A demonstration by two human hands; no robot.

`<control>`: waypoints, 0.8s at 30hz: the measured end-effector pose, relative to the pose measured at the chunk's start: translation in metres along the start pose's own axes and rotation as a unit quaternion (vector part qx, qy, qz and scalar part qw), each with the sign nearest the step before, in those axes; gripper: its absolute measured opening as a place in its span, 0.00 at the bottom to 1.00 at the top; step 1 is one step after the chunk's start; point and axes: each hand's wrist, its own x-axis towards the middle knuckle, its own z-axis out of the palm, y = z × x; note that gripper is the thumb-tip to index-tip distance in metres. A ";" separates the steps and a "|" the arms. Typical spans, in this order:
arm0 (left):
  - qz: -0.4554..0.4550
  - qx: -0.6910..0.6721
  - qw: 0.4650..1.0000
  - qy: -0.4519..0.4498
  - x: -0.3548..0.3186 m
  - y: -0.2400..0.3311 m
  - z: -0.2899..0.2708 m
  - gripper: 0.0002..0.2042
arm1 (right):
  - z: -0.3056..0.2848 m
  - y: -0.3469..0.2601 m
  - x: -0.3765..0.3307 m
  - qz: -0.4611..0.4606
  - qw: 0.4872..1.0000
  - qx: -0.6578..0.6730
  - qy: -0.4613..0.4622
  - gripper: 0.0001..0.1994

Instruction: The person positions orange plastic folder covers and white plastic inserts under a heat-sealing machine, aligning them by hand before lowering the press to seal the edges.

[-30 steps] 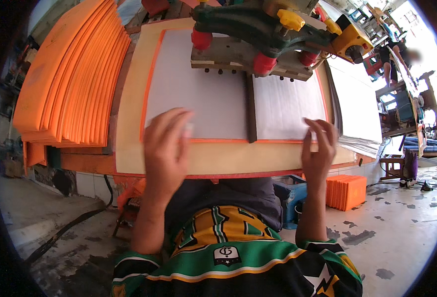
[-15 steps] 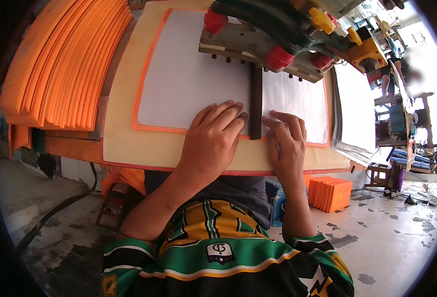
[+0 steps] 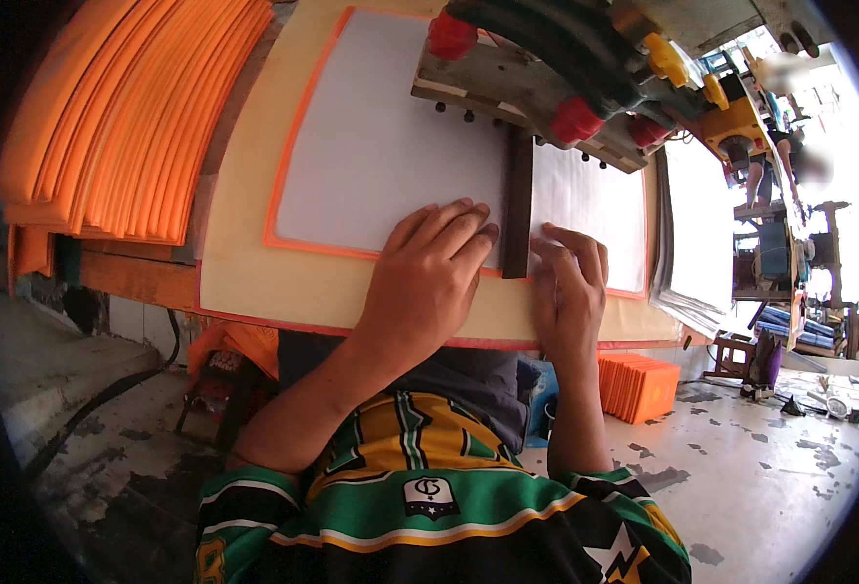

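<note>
A white sheet [image 3: 381, 146] with an orange border lies on a pale yellow work board [image 3: 254, 282]. A dark vertical bar [image 3: 517, 209] hangs from a wooden machine head [image 3: 517, 83] with red knobs and crosses the sheet. My left hand [image 3: 429, 282] lies flat on the sheet's near edge, fingertips touching the bar's left side. My right hand [image 3: 568, 297] presses flat on the sheet just right of the bar. Neither hand grips anything.
A thick stack of orange sheets [image 3: 118, 117] leans at the left of the board. A pile of white sheets [image 3: 702, 243] sits at the right. Small orange stacks [image 3: 639, 384] stand on the worn concrete floor. A person [image 3: 775, 146] works at machines far right.
Both hands have moved from apart on the sheet's near edge toward the middle and now rest on either side of the dark bar. The view has shifted closer.
</note>
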 end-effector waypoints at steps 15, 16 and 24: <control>0.006 -0.007 1.000 -0.016 -0.004 -0.002 -0.006 0.17 | -0.004 0.000 -0.001 0.002 1.000 0.014 0.015 0.16; -0.003 -0.009 1.000 -0.023 -0.005 -0.003 -0.008 0.17 | -0.005 0.002 -0.001 0.003 1.000 0.017 0.013 0.15; -0.071 0.042 0.994 -0.072 -0.030 -0.018 -0.051 0.17 | -0.028 0.044 -0.017 0.060 0.996 0.000 0.064 0.11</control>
